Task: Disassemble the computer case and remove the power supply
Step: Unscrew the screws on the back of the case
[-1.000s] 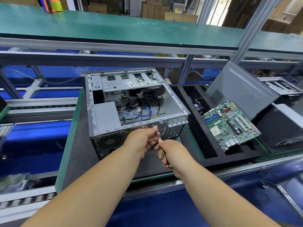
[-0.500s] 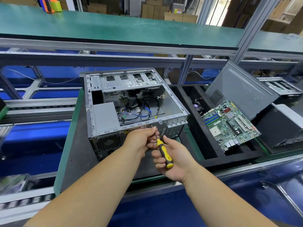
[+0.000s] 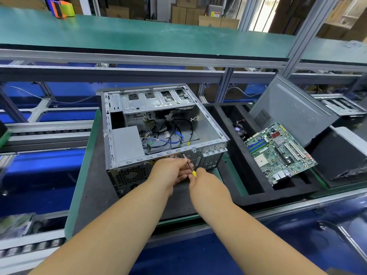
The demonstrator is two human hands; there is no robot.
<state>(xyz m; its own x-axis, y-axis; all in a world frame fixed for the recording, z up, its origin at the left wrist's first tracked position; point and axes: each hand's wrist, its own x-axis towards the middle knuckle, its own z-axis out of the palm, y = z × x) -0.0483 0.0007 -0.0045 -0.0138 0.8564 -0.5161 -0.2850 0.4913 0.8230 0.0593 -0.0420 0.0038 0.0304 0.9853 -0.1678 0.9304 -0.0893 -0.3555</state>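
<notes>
Lying open-side up at the middle of the frame, the computer case (image 3: 162,133) is set on the dark surface (image 3: 93,187), its back panel turned toward the person. The power supply (image 3: 127,144) — a plain grey box — is seated in the near left corner of the case, its fan grille showing through the back panel just left of the hands.

A screwdriver (image 3: 189,166) is held by the right hand (image 3: 202,181), whose grip is closed around the yellow handle; only the handle's top is seen. The shaft is pinched and steadied by the curled fingers of the left hand (image 3: 170,171). The tool's long axis runs up and slightly left, from the hands to the case's upper back rim, where the tip is set; whether it sits in a screw head cannot be told.

The power supply lies up and to the left of both hands, the left hand being the nearer. Its remaining fixings are judged to be on that back panel, so the tip would likely be shifted leftward next.

A circuit board (image 3: 278,151) rests in a black tray (image 3: 256,197) at the right.
</notes>
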